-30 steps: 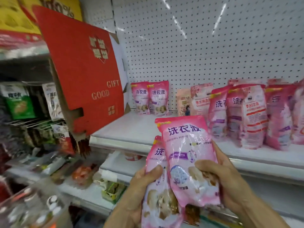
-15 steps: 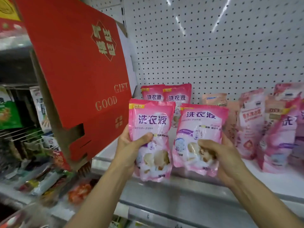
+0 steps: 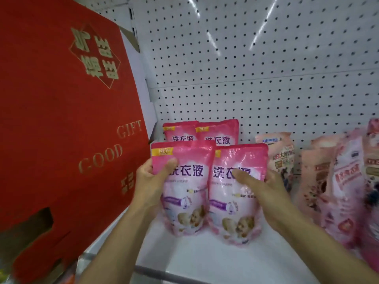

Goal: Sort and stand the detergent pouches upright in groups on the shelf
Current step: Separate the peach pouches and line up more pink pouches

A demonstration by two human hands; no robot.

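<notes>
Between our hands, two glossy pink pouches stand on the white shelf (image 3: 205, 261).
Our left hand (image 3: 151, 181) grasps the left pouch (image 3: 184, 193); our right hand (image 3: 264, 191) grasps the right pouch (image 3: 231, 214), thumbs across crinkled film.

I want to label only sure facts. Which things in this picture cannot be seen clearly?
- Two back pouches: lower parts hidden by the front pouches, head view.
- Right-side packs: blurred, cut by the right edge.
- Right hand: fingers hidden behind its pouch.
- Small print: unreadable.

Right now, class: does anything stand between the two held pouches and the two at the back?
Nothing visible does. The left pouch and right pouch stand directly before the back pair; any gap between the rows is hidden.
</notes>
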